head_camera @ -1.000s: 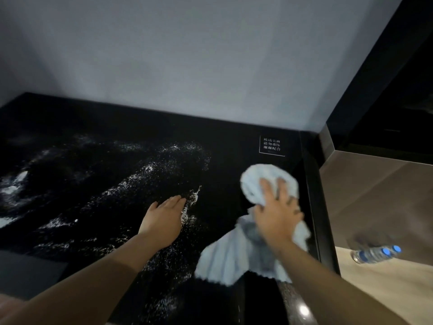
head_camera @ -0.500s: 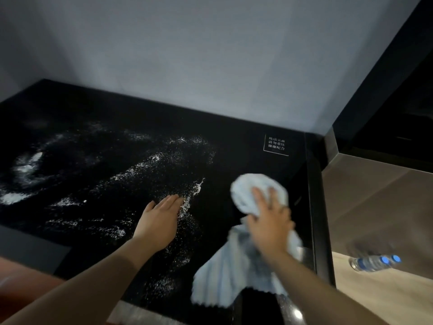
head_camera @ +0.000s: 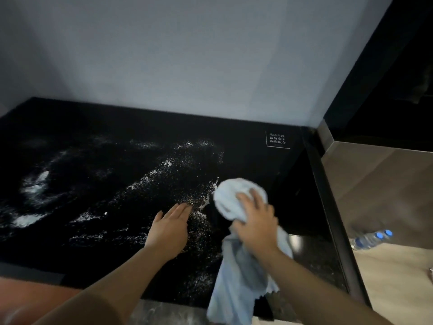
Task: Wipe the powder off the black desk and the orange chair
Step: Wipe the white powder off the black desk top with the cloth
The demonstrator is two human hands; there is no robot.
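From the head camera, white powder (head_camera: 164, 174) is scattered over the left and middle of the black desk (head_camera: 253, 160). The left hand (head_camera: 169, 227) lies flat on the desk in the powder, fingers straight, grasping nothing. Just right of it, the right hand (head_camera: 256, 222) clutches a bunched pale blue cloth (head_camera: 236, 273) against the desk. A strip of orange chair (head_camera: 28, 294) shows below the desk's near-left edge.

Dim overall; the pale grey wall (head_camera: 187, 55) is brightest toward 12 o'clock. Edges bow with wide-angle distortion, and the forearms blur near 6 o'clock.
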